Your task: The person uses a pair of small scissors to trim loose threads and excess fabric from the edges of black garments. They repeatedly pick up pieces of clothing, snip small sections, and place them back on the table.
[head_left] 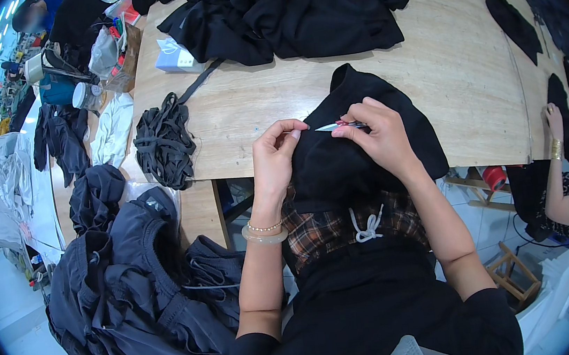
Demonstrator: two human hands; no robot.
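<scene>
A black garment (367,98) is spread over the near edge of the table and hangs down over my lap. With my left hand (272,156) I pinch its left edge between thumb and fingertips; any thread there is too fine to make out. My right hand (383,135) is closed round small pointed thread snips (326,128) with a red part near the grip. The silver tip points left toward my left fingertips, just above the black cloth. My fingers cover most of the snips' handle.
Black garments (294,15) lie heaped at the table's far side, beside a tissue box (176,56). A bundle of dark straps (165,142) sits on the left. Dark grey garments (135,285) are piled at my lower left. Another person's hand (554,120) touches black cloth at right.
</scene>
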